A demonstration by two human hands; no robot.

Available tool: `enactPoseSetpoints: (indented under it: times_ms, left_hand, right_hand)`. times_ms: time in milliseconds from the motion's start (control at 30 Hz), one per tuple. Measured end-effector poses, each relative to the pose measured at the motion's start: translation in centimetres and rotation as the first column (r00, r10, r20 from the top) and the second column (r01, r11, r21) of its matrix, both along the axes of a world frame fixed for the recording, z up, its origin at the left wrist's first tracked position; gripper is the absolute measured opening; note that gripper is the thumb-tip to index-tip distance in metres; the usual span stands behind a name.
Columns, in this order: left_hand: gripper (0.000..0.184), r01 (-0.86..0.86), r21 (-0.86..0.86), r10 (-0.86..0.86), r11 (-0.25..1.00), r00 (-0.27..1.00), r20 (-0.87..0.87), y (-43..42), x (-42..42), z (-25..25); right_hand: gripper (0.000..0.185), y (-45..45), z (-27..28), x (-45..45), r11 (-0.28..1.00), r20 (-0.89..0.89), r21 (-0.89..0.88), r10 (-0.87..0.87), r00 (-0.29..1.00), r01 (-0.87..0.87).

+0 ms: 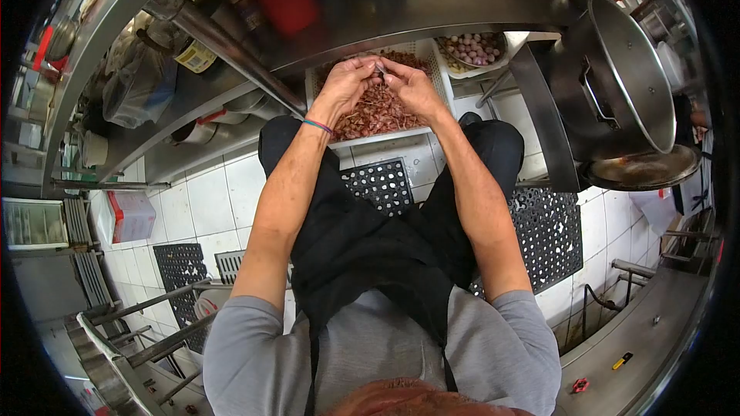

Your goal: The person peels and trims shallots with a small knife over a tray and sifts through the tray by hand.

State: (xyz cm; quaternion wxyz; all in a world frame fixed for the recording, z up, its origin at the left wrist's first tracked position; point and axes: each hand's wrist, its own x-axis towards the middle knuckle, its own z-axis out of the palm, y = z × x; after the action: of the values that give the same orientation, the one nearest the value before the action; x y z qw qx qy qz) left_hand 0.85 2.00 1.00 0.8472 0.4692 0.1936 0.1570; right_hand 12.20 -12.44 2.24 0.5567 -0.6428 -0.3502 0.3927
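Both hands meet above a white plastic crate (383, 139) that is filled with reddish-brown shallot skins (378, 112). My left hand (349, 83) is closed in a pinch, its fingertips bent toward the other hand; a coloured band circles that wrist. My right hand (412, 88) is closed too, thumb and fingers pressed together. A small dark, partly shiny piece (378, 71) shows between the fingertips, too small to name. Right of the crate, a white container holds pinkish shallots (474, 49).
A steel worktable (455, 8) runs above the crate, its leg (231, 54) to the left. At the right stands a big steel pot (617, 77), with a round lid (644, 169) below. A black perforated mat (543, 231) covers part of the tiled floor.
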Motion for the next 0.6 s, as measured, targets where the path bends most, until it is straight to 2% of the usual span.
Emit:
enactPoseSetpoints:
  times_ms: [67,167,267,333,400,500,533,600]
  left_hand:
    - [0.023,-0.008,0.018,0.008,1.0,1.0,-0.011,-0.1,0.0,0.1]
    - [0.022,0.002,0.048,-0.001,0.999,1.0,-0.028,0.0,-0.1,0.2]
    - [0.022,0.02,0.072,-0.017,0.997,0.999,-0.042,-0.1,-0.1,0.4]
    - [0.023,0.033,0.052,-0.032,0.998,0.999,-0.025,0.1,-0.1,0.3]
    - [0.026,0.054,-0.012,-0.054,0.998,0.999,-0.002,0.0,-0.2,0.6]
    - [0.028,0.05,-0.06,-0.05,0.997,0.999,0.003,-0.5,-0.4,1.6]
    - [0.029,0.045,-0.068,-0.045,0.997,0.999,-0.002,-0.6,-0.3,1.8]
    - [0.028,0.035,-0.078,-0.034,0.996,0.999,0.012,-0.3,-0.3,1.4]
  right_hand:
    - [0.035,0.2,-0.8,-0.2,0.994,0.071,0.105,-0.041,0.997,0.034]
    - [0.035,0.3,-1.1,0.0,0.989,0.215,0.133,-0.091,0.972,0.063]
    - [0.033,-0.1,0.0,-0.3,0.99,0.198,0.119,-0.094,0.976,0.071]
    - [0.033,-0.2,1.5,-0.6,0.993,-0.095,-0.033,-0.117,0.989,0.114]
    - [0.033,-0.2,1.6,-0.4,0.984,-0.258,-0.122,-0.159,0.953,0.131]
    - [0.035,0.2,0.2,0.3,0.981,-0.22,-0.077,-0.191,0.957,0.178]
    - [0.036,0.3,-0.1,0.3,0.981,-0.141,-0.01,-0.192,0.971,0.192]
    - [0.04,0.1,-0.2,0.2,0.981,-0.089,0.076,-0.17,0.981,0.177]
